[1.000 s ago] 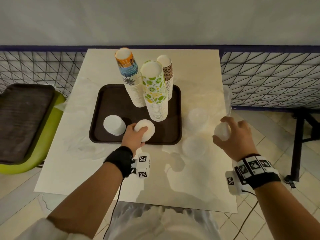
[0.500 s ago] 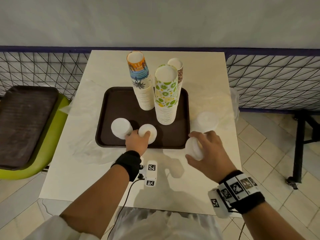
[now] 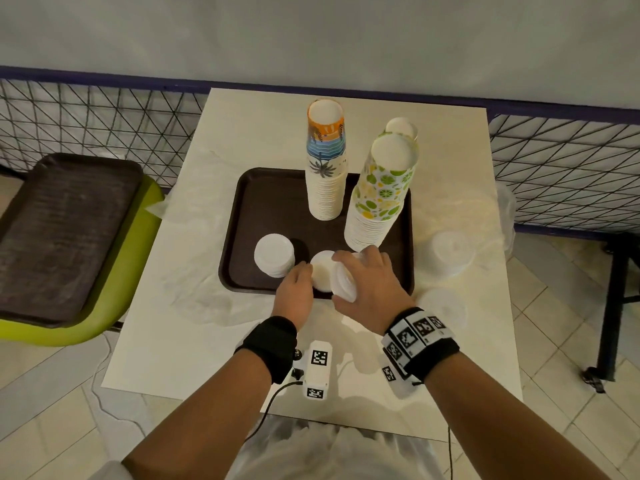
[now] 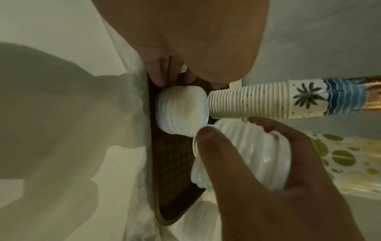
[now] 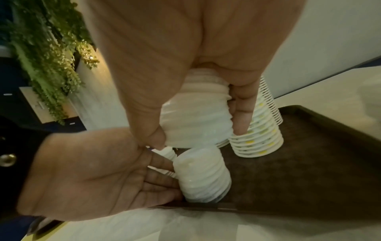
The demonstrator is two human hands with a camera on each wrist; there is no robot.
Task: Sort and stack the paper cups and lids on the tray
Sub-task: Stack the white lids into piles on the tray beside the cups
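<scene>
A dark brown tray (image 3: 263, 206) holds three tall cup stacks: a palm-print one (image 3: 325, 168), a lime-print one (image 3: 381, 192) and a third (image 3: 401, 128) behind it. A white lid stack (image 3: 273, 254) stands at the tray's front left. A second lid stack (image 3: 322, 275) (image 5: 202, 176) (image 4: 181, 110) stands beside it. My left hand (image 3: 301, 275) touches its left side with straight fingers (image 5: 163, 177). My right hand (image 3: 360, 271) grips another lid stack (image 5: 195, 117) (image 4: 247, 154), tilted, just right of and above that one.
Two clear lid piles (image 3: 450, 251) (image 3: 441, 303) lie on the white table (image 3: 214, 341) right of the tray, near a clear plastic bag (image 3: 504, 209). Crumpled plastic lies left of the tray. Another tray (image 3: 65, 233) rests on a green chair; a wire fence runs behind.
My right hand has carried its lid stack leftward from the table's right side onto the tray's front, next to the left hand. The left hand has stayed at the middle lid stack.
</scene>
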